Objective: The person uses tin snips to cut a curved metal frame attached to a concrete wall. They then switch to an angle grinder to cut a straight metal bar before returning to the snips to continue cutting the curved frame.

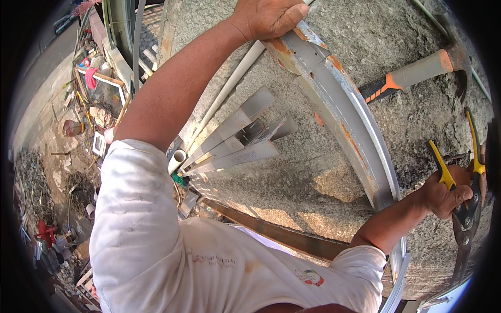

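Your left hand (269,18) is closing tightly over the far end of a long, curved, grey metal strip with rust-orange patches (339,112), fingers wrapped over its upper edge and thumb lying along the top, so the strip is being pinned flat against the rough grey concrete slab (313,177) it is lying on. Your right hand (443,195) is curling around the handles of a pair of yellow-handled tin snips (467,203), holding them firmly just beside the strip's near end; whether the blades are biting into the metal, you cannot tell, since the hand and the picture's rim are hiding them. With 1 hand at each end, the strip is being kept from sliding or lifting, which seems to be why your arms are spreading so wide. Beyond the strip, a claw hammer with a grey and orange-black handle (412,73) is resting on the slab, well apart from both hands. Between your arms, a bundle of pale grey channel sections (240,141) is jutting over the slab's edge, with a white plastic pipe (235,78) running beside it. Far below on the left, a cluttered yard of scrap and tools (94,109) is showing.
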{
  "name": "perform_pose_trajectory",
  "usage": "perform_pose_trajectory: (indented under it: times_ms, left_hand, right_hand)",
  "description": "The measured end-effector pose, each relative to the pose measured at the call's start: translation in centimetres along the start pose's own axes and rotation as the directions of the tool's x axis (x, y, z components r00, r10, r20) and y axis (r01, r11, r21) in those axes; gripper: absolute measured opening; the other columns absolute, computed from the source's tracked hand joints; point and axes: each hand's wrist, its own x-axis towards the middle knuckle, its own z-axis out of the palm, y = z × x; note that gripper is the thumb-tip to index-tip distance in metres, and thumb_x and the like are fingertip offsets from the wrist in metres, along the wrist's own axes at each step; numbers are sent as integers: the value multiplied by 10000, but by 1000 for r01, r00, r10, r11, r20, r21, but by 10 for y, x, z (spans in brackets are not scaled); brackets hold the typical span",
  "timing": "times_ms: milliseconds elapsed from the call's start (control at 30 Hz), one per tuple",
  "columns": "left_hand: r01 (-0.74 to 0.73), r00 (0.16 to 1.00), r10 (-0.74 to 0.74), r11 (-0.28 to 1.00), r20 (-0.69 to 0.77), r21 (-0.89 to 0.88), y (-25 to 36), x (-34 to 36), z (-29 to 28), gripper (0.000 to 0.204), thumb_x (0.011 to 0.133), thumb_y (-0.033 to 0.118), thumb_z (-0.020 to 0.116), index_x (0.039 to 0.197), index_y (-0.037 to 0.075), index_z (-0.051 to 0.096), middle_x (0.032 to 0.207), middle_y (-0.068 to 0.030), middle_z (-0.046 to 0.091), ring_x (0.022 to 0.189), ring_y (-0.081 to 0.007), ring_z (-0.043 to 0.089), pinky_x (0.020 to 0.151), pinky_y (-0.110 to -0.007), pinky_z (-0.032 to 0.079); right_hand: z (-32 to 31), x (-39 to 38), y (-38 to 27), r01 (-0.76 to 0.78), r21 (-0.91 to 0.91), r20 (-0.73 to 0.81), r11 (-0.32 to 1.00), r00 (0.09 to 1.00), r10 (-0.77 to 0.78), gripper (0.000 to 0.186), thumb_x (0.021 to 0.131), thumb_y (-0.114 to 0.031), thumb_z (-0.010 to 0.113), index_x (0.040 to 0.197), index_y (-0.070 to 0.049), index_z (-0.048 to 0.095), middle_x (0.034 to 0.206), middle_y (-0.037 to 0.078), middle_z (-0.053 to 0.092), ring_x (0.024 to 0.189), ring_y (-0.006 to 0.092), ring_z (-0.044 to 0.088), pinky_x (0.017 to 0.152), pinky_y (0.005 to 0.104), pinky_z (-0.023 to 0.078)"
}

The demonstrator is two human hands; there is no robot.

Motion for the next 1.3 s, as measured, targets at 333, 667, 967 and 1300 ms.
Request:
perform_pose_trajectory:
  times_ms: [333,667,967,1300]
  left_hand:
    - [104,986,-148,904,77,416,103,-32,-62,307,958,361,568,836,97,667,730,-36,605,653,-226,570,632,-368,401]
    - [-22,996,27,998,-81,55,14,-14,-1,310,904,258,536,640,99,569,619,-121,560,569,-350,549,549,-447,423]
    - [-14,1000,8,944,21,331,72,-29,-52,337,966,371,563,803,96,669,696,-30,597,645,-218,564,661,-377,394]
    - [-99,991,100,995,-92,8,24,-12,-12,311,920,243,523,652,90,561,615,-115,532,544,-342,501,534,-445,373]
  right_hand:
    - [10,-31,16,-452,806,289,382,864,412,382,912,-283,709,1008,49,546,946,139,643,720,263,682,770,391,608]
    - [19,-21,12,-333,825,216,457,933,289,317,958,-108,632,1130,92,455,1029,190,601,837,279,679,858,459,583]
    - [-23,19,-8,-63,205,134,977,990,36,350,939,-235,688,1027,49,504,893,127,633,719,249,685,765,376,610]
    - [5,-26,11,-214,458,183,863,972,144,347,974,-231,622,1114,64,505,1013,139,613,761,223,624,774,312,531]
